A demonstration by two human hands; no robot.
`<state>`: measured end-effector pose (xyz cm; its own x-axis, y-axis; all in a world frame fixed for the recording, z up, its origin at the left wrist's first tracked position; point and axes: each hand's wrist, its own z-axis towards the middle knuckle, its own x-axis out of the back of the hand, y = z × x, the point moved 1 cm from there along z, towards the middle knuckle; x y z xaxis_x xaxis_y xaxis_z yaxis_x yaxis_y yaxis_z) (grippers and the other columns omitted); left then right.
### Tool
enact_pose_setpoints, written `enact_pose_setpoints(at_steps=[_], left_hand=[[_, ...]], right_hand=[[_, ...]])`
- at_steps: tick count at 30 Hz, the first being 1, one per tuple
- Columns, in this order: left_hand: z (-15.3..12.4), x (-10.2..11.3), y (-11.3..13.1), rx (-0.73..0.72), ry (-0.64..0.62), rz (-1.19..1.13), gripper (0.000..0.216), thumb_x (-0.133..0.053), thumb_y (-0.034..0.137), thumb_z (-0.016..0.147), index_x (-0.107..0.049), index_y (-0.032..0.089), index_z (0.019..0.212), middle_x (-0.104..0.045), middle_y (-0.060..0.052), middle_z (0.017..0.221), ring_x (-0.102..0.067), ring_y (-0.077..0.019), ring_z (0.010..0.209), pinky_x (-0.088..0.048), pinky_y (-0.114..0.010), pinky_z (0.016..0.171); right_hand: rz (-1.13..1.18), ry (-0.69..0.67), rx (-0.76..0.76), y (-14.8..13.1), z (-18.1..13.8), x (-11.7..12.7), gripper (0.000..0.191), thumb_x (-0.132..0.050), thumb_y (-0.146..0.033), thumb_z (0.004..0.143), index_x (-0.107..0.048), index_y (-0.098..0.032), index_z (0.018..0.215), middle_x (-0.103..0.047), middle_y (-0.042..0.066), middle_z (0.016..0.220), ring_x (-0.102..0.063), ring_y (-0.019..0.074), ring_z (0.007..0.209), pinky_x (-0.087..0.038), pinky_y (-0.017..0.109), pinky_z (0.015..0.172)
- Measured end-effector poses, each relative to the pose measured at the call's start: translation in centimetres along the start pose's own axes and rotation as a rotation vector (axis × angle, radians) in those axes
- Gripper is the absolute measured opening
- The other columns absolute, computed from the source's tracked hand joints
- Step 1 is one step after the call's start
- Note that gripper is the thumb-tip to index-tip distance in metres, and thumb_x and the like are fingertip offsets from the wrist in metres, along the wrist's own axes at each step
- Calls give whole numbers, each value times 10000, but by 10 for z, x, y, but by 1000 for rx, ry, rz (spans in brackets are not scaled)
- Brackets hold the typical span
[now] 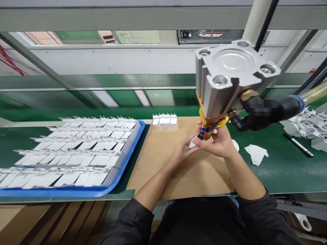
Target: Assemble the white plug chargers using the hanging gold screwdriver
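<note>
Under a silver pneumatic cylinder [230,71], my two hands meet over the brown cardboard sheet [163,166]. My left hand [184,147] is closed around a small white plastic housing [192,143], which shows only in part. From the other side my right hand [218,141] is closed too, its thumb pressed to the same housing. Close above the thumb sits a small black part [201,135] with blue and red wires; what it is fixed to I cannot tell. Some fingertips are hidden behind the cylinder's lower end.
A blue tray [112,189] with rows of white pronged housings lies left. Several similar housings [165,121] stand at the cardboard's back edge. To the right are a white scrap [257,153], a marker pen [298,144] and a pile of white pieces [311,126]. Hoses leave the cylinder.
</note>
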<state>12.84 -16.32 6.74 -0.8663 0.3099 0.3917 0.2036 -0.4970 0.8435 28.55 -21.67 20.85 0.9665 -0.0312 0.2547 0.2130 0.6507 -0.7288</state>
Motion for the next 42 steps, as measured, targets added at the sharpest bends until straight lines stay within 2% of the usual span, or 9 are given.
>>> enact_pose_setpoints(at_steps=[4,9,13,27,33,37,42], left_hand=[[-1,3,7,-74,0,4,668,-734,482,886,-569,181,1459,-680,-152,1399,-634,-358,1319,-542,-483,1114],[-3,2,4,-145,69,10,524,-754,458,884,-657,189,1323,-742,-132,1277,-722,-314,1163,-598,-426,999],[-4,1,2,-171,103,22,509,-749,487,883,-668,194,1292,-764,-124,1207,-748,-288,1083,-610,-405,951],[-5,2,1,-118,68,17,549,-746,500,884,-672,188,1330,-761,-116,1251,-741,-292,1118,-610,-394,980],[-4,3,3,-151,60,12,557,-753,463,889,-647,208,1373,-725,-117,1340,-702,-313,1234,-580,-446,1069],[-4,3,2,-175,63,18,550,-749,452,897,-645,206,1378,-726,-119,1340,-707,-308,1230,-584,-439,1065],[-4,4,3,-145,36,36,563,-756,435,892,-637,203,1391,-726,-124,1338,-700,-315,1236,-573,-447,1073]], right_hand=[[20,-4,11,0,0,0,296,-772,-488,854,-630,-229,852,-564,-29,658,-492,121,559,-430,269,511],[41,2,-9,2,-2,-1,263,-787,-437,844,-640,-219,832,-594,-7,699,-527,131,608,-439,266,535],[50,-5,-28,4,-3,-1,199,-775,-376,834,-648,-223,841,-605,-1,715,-534,139,625,-452,273,544],[35,6,-37,8,-4,-2,174,-753,-326,825,-608,-234,795,-477,-28,641,-513,147,613,-430,278,529],[71,-2,18,10,-3,-2,125,-752,-293,826,-643,-244,864,-502,-33,638,-484,141,602,-419,280,539],[75,12,-9,8,-4,-2,114,-754,-272,820,-648,-243,848,-485,-36,629,-501,146,613,-430,285,556],[87,10,-38,6,-4,-3,98,-744,-265,816,-654,-235,839,-541,-23,668,-504,134,602,-426,280,550]])
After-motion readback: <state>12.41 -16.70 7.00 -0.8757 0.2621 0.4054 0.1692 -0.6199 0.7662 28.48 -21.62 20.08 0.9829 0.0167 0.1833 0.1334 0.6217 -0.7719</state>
